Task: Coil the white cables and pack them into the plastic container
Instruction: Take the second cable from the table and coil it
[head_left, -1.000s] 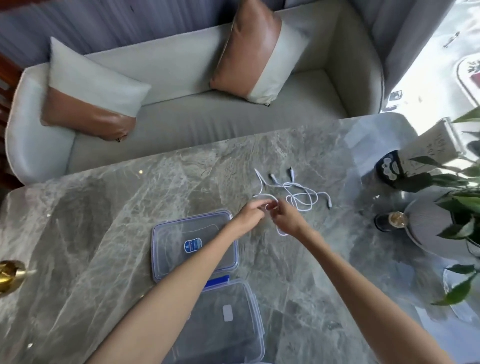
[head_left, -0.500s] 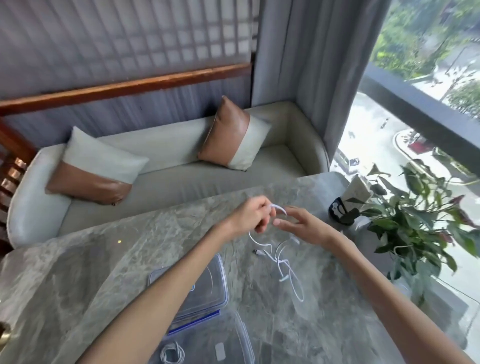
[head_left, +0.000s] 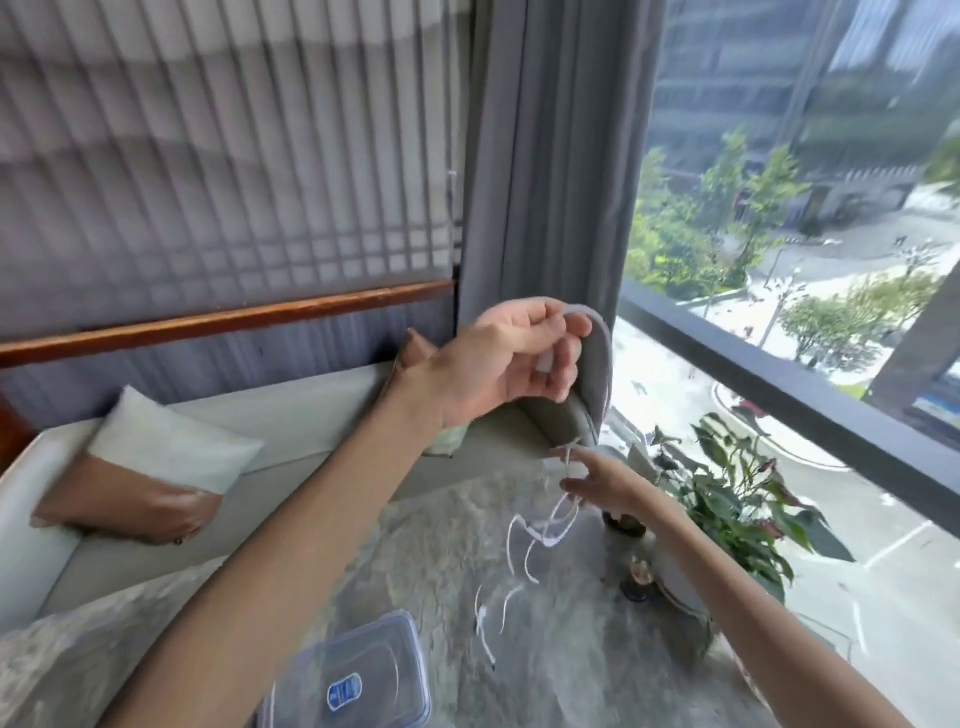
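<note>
I'm pinching one end of the thin white cable (head_left: 597, 364) high in my left hand (head_left: 511, 358); my right hand (head_left: 605, 480), fingers seemingly loose around it, is guiding the dangling slack above the grey marble table (head_left: 441, 561). Next: wind loops.

Daylight floods in from the window (head_left: 779, 260) on the right, bright and slightly washed out over the street beyond. The slatted wall (head_left: 223, 156) on the left sits in dimmer, cool grey light. Motion blur smears the whole frame: the slats streak, and the white cable (head_left: 550, 525) appears as soft, doubled strands, so its exact path is hard to trace. Wide-angle distortion bends the window frame and the curtain (head_left: 550, 156) near the edges. The marble table (head_left: 571, 649) shows soft, faint shadows without glare.
</note>
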